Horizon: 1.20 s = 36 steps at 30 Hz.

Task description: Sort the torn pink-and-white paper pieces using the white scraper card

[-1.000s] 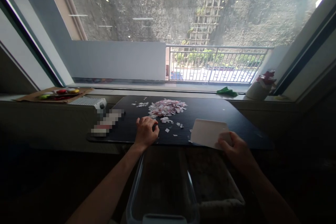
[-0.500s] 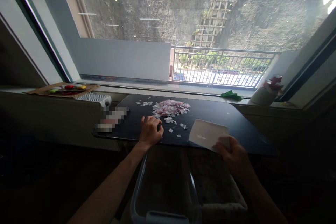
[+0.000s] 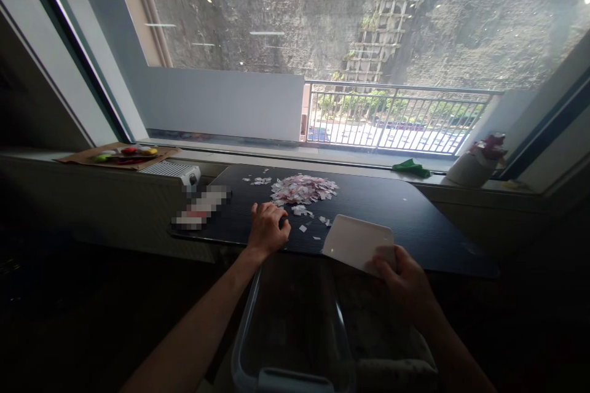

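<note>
A heap of torn paper scraps (image 3: 304,188), white and pinkish, lies on the dark table (image 3: 378,196), with a few loose pieces around it. My left hand (image 3: 268,227) rests at the table's near side, just in front of the heap. Its fingers are curved, with a gap between thumb and forefinger, and nothing shows in it. With my right hand (image 3: 403,273) I grip a white rectangular tray (image 3: 357,242) by its right end, thumb on top. The tray is tilted at the table's near edge, right of the loose scraps. No paper shows on it.
Below the table edge stands a clear plastic bin (image 3: 292,319) with a clip handle. A white ribbed box (image 3: 173,171) is at the left. On the sill are a brown board (image 3: 76,157) with colourful items, a green cloth (image 3: 411,167) and a pale vase (image 3: 470,167).
The tray in my right hand has moved left and slightly down, closer to the table's near edge. My left hand has hardly moved. The whole view has shifted slightly.
</note>
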Tool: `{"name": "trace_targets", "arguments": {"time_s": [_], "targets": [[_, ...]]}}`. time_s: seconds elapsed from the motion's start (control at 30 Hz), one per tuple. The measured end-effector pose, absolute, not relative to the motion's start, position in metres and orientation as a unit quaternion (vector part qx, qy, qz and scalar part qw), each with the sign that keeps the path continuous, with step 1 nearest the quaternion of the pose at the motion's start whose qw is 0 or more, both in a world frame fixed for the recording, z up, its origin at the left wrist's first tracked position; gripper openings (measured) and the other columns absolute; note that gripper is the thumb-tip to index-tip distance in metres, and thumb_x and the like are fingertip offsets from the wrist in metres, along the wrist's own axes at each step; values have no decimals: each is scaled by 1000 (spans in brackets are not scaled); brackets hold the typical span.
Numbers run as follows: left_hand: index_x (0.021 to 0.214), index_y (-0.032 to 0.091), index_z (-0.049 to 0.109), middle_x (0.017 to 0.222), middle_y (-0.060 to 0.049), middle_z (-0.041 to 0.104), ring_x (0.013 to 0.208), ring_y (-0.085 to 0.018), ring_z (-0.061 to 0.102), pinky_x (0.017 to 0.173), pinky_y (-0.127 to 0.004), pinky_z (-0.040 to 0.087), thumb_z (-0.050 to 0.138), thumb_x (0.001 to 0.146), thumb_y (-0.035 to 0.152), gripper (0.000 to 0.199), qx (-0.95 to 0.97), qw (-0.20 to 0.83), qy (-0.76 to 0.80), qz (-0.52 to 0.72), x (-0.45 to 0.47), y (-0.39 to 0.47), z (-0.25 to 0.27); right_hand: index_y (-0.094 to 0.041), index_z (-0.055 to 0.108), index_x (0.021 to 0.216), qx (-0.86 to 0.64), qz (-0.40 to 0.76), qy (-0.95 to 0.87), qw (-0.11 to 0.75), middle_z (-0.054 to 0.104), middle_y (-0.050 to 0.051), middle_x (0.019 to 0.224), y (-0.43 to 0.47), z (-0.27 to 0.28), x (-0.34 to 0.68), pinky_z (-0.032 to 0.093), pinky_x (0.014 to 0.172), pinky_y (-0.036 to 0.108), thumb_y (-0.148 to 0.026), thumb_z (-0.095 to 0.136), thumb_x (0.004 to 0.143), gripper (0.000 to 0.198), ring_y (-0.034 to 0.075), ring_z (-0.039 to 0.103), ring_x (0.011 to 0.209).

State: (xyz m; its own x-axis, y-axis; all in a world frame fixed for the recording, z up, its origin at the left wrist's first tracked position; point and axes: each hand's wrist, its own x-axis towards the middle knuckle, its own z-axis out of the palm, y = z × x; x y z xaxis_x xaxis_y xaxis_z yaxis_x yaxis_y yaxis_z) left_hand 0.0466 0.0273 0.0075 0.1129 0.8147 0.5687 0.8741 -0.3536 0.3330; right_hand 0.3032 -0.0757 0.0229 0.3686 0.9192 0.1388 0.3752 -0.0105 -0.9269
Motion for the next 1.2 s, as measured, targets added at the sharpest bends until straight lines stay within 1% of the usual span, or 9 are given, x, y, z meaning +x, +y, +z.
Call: {"name": "trace_targets", "arguments": {"time_s": [0.17,0.53,0.67,0.77,0.87,0.97,1.03,1.07,1.2], "targets": [[80,23,64,92,-7,68,108,-28,54,108,-56,24,54,76,20,12,-744,37,-567,-351,47,28,7,-22,56,86,-662,272,-478,509,64,3,74,-68,20,310,52,47,29,-41,59,71,24,21,64,64],[81,22,64,92,-7,68,108,-28,54,108,-56,23,54,76,21,12,-745,38,-565,-352,47,28,6,-21,59,94,-620,363,-462,519,68,4,81,-68,9,308,54,49,29,-43,60,72,32,23,66,70],[80,23,64,93,-6,68,108,-28,54,108,-55,24,54,76,21,11,-743,41,-567,-353,47,28,6,-21,58,90,-627,320,-475,527,68,4,79,-56,15,314,55,51,30,-41,64,70,29,23,67,69],[80,23,64,92,-6,68,107,-27,54,108,-55,24,54,76,20,11,-743,45,-567,-352,47,28,6,-20,58,87,-624,305,-517,501,68,3,77,-41,22,310,56,51,30,-40,66,67,30,22,67,68],[80,23,65,92,-6,68,107,-28,54,108,-55,24,54,76,20,12,-744,46,-567,-351,47,28,6,-20,59,84,-630,289,-547,470,67,1,71,-33,27,314,53,47,29,-39,64,66,26,19,64,58],[80,24,65,92,-6,68,107,-28,53,108,-55,23,54,76,21,12,-745,45,-567,-350,47,28,5,-21,59,77,-679,221,-548,436,64,1,64,-39,32,339,51,45,29,-38,64,64,21,18,61,52],[81,24,65,93,-6,68,108,-28,53,109,-55,22,54,76,21,12,-745,43,-567,-349,47,28,6,-21,60,81,-704,151,-517,463,65,2,66,-45,37,362,51,47,30,-37,63,66,23,19,61,54],[81,24,65,93,-6,68,109,-28,53,109,-55,22,54,76,21,12,-745,43,-567,-350,47,28,6,-21,60,82,-706,152,-505,474,65,2,67,-47,39,373,51,48,31,-37,63,66,23,19,61,55],[81,23,65,93,-7,68,108,-29,54,108,-57,22,54,76,21,13,-745,44,-564,-353,47,27,7,-21,60,81,-662,243,-474,528,66,3,73,-33,41,391,52,50,29,-34,68,63,23,19,64,63]]}}
